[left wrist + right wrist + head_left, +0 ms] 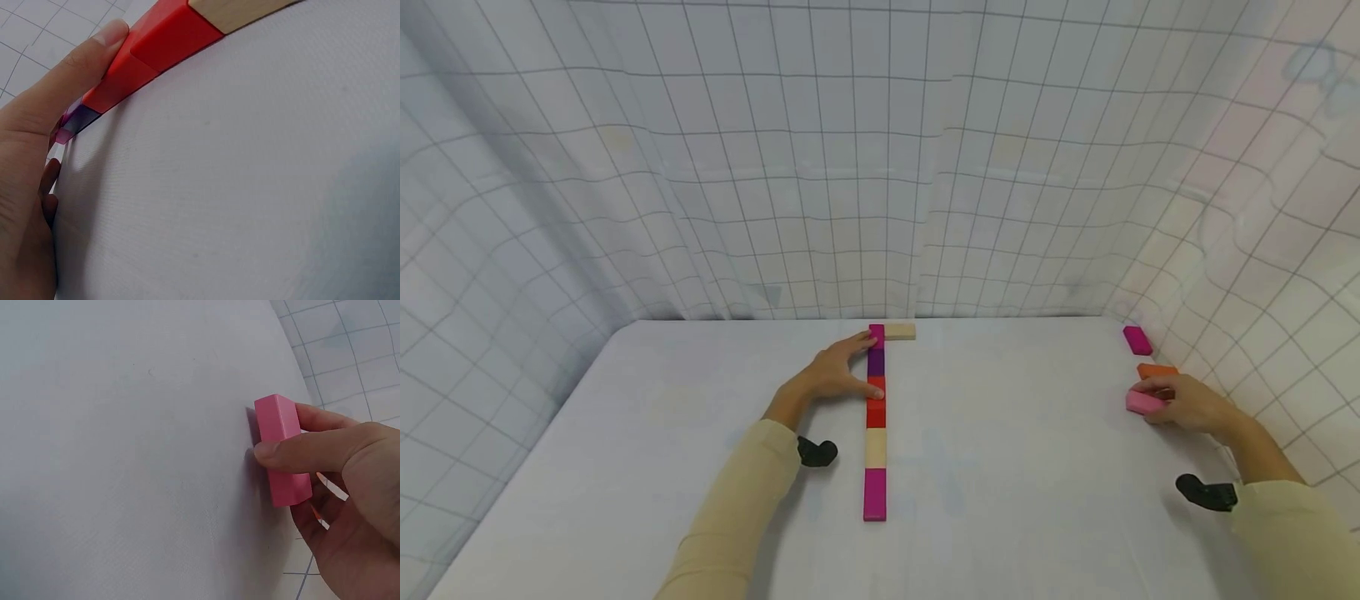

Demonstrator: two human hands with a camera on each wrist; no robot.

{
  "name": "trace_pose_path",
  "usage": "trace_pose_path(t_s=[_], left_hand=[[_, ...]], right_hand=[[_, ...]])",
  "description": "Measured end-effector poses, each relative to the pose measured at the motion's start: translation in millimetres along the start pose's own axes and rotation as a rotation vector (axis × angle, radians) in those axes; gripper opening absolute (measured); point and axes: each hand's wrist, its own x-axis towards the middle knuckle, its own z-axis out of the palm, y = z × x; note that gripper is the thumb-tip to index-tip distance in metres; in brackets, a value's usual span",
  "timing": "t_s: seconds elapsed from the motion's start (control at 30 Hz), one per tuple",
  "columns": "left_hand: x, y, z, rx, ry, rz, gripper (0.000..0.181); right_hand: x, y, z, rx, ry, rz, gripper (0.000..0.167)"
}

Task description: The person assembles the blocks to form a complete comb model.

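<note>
Right hand (1191, 404): thumb and fingers clamped on pink block (1141, 404), its end sticking out past the thumb. Orange block (1157, 370) just beyond those fingers, loose magenta block (1137, 340) farther beyond. Left hand (827, 372): thumb and fingers spread apart along block row; thumb on red block (876, 413), fingertips at far magenta block (875, 340), purple block (876, 362) between. Pale block (876, 448) nearer the person than the thumb.
</note>
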Motion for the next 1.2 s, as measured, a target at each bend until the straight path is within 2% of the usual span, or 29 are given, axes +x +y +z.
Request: trace_pose_path(t_s=[0.27, 0.5, 0.73, 1.07, 1.2], left_hand=[[-1.4, 0.1, 0.3, -0.014, -0.006, 0.003, 0.106], [-0.1, 2.9, -0.7, -0.021, -0.006, 0.019, 0.105], [1.1, 5.1, -0.9, -0.026, -0.007, 0.010, 0.104], [-0.9, 4.8, -1.4, -0.035, -0.005, 0.008, 0.104], [-1.4, 3.0, -1.0, -0.031, 0.001, 0.005, 0.104]], right_hand=[[-1.4, -1, 0, 0.094, -0.027, 0.011, 0.053], [0.5, -5, -6, 0.130, -0.030, -0.082, 0.049], [11.6, -24, -4, 0.131, -0.040, -0.071, 0.047], [29.0, -59, 4, 0.072, -0.039, -0.124, 0.045], [35.7, -70, 7, 0.090, -0.055, -0.144, 0.045]])
